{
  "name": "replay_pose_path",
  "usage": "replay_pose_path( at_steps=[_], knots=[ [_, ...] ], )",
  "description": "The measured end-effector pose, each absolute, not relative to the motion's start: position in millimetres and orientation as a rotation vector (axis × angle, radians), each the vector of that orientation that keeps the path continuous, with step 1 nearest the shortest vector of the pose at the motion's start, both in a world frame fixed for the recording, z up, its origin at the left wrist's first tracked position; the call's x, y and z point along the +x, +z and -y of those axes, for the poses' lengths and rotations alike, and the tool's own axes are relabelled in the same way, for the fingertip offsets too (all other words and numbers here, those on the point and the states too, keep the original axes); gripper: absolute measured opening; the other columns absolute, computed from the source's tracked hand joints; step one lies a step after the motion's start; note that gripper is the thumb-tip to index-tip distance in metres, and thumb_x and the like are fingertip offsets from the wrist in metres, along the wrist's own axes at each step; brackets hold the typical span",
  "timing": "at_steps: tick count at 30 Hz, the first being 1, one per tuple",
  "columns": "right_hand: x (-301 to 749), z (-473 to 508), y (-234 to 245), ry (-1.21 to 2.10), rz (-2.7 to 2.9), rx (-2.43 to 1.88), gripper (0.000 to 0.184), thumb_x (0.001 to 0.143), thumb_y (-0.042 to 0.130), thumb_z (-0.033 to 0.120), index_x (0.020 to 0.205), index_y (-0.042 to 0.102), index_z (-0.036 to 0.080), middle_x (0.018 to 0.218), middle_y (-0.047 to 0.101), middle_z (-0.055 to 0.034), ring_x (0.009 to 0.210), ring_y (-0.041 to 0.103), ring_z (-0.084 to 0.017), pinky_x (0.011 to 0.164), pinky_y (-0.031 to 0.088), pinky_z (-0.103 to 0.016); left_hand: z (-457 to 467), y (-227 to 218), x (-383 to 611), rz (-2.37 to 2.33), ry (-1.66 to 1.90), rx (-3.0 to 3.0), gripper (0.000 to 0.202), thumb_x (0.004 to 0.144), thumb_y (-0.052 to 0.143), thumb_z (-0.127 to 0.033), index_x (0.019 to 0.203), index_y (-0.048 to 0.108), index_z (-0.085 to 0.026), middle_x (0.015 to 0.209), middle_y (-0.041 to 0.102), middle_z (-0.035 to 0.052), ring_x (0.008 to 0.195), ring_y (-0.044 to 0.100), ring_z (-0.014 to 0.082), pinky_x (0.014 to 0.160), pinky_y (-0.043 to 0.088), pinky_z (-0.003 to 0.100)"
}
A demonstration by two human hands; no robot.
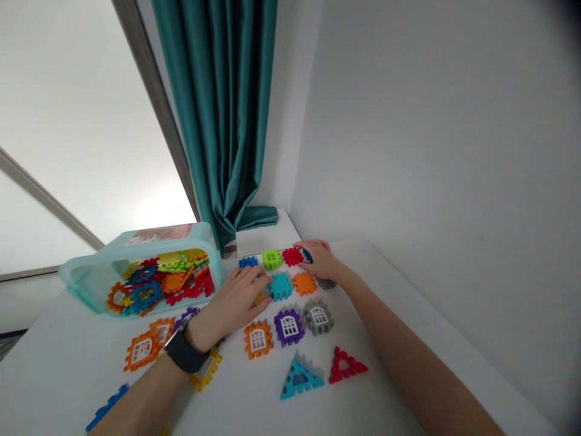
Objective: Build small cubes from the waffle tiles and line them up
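My left hand (236, 297), a black watch on its wrist, lies over a yellow interlocking plastic piece (258, 297), which is mostly hidden. Its fingertips are close to a teal gear-edged piece (280, 286). My right hand (320, 259) rests at the far end of a row of pieces, its fingers against a red piece (292, 257) and a blue piece (307, 255). Lime (271, 260) and blue (247, 262) squares continue that row. An orange piece (304, 283) and a grey piece (325, 283) lie just below my right hand.
A clear plastic tub (86, 284) with a teal rim lies on its side, holding several colourful pieces. Window-shaped and triangular pieces lie on the white table (254, 399). A teal curtain (218, 109) and a white wall (431, 151) stand behind it.
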State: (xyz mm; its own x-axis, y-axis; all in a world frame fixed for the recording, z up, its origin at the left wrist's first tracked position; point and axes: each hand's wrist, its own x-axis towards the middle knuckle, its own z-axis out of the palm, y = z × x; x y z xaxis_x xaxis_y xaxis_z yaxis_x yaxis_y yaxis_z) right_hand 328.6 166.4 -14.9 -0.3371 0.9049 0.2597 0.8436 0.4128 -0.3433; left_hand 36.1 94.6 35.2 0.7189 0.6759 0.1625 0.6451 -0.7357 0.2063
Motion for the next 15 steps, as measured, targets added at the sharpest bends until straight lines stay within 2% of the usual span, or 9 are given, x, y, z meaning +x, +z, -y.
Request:
replay_pose_path(
  at_steps=[10,15],
  knots=[
    [315,-144,14,0.183,2.279,-1.451,0.038,0.08,0.068,0.021,0.118,0.068,0.023,0.125,0.07,-0.0097,0.121,0.06,-0.028,0.105,0.039,-0.046,-94,38,34,-1.068,0.413,2.808,0.029,0.096,0.059,-0.033,0.123,0.058,-0.022,0.123,0.059,0.0093,0.113,0.056,0.0281,0.096,0.044,0.045],
    [296,-120,28,0.215,2.322,-1.332,0.036,0.085,0.065,0.024,0.121,0.066,0.022,0.124,0.07,-0.0098,0.119,0.06,-0.027,0.105,0.04,-0.045,-91,41,33,-1.07,0.411,2.839,0.032,0.096,0.059,-0.033,0.125,0.057,-0.021,0.123,0.059,0.01,0.113,0.055,0.0284,0.095,0.044,0.044]
  ],
)
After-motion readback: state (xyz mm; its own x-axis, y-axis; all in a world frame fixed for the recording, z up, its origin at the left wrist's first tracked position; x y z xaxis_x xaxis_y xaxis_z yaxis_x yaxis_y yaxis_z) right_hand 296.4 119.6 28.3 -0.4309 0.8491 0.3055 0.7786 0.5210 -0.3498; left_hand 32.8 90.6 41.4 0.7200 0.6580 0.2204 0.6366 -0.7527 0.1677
